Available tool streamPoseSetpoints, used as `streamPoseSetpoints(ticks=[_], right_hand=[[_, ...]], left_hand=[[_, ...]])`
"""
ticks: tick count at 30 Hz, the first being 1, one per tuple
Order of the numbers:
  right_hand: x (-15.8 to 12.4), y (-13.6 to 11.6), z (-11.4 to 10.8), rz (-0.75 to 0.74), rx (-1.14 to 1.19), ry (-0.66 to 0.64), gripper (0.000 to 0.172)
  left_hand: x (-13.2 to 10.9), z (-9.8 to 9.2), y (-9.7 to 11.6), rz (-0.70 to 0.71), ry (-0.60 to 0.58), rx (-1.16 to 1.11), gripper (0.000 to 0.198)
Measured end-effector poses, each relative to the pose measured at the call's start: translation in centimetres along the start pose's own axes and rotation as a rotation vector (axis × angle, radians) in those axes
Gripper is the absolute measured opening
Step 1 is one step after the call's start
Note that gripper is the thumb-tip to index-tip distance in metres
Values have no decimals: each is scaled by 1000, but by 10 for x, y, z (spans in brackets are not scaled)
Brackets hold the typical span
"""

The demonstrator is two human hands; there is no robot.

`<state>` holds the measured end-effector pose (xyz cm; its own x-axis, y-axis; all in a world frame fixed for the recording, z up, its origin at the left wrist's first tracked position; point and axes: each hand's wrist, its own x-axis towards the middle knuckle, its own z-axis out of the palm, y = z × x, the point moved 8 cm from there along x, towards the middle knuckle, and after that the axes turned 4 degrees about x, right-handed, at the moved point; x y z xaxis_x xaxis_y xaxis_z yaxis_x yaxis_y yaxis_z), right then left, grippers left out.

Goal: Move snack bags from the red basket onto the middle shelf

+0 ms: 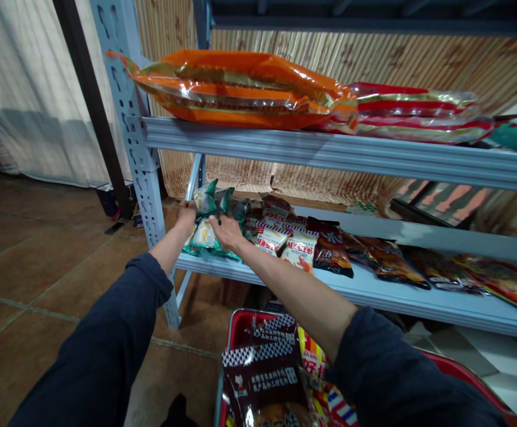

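At the left end of the lower shelf, my left hand (187, 214) is closed on the left edge of a green and white snack bag (203, 201). My right hand (228, 230) grips at the right side of the same small pile, its thumb toward me and its other fingertips partly hidden among the bags. More green and white bags (205, 235) lie just below and between the hands. Right of my right hand, white snack bags with red lettering (267, 238) stand in a row, touching dark bags (333, 249).
Above the hands runs the blue-grey shelf beam (285, 151), bearing a large orange bag (240, 89) and red bags (418, 112). A perforated upright (133, 148) stands to the left. Below my right arm is a red basket (237, 323) holding brown snack bags (262, 376).
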<state>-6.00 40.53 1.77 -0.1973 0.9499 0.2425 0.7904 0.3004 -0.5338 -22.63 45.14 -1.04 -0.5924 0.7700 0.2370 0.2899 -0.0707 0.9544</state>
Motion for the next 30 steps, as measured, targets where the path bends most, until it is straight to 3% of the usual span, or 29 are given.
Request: streamPoseSetpoints(ticks=[9,20,26,30], right_hand=[[-11,9,13,-101,-150,23,51],[-39,4,17,-345,-349,230,62],[-47,-3,16,-501,-374,156,58],[-47,2,17,-439,-361,119,61]], left_hand=[[-4,-3,-10,44,21,-9,13],[-23,-13,-1,182,101,34,14],[-24,-29,-2,201,211,10,10],[-26,-37,-18,174,237,32,13]])
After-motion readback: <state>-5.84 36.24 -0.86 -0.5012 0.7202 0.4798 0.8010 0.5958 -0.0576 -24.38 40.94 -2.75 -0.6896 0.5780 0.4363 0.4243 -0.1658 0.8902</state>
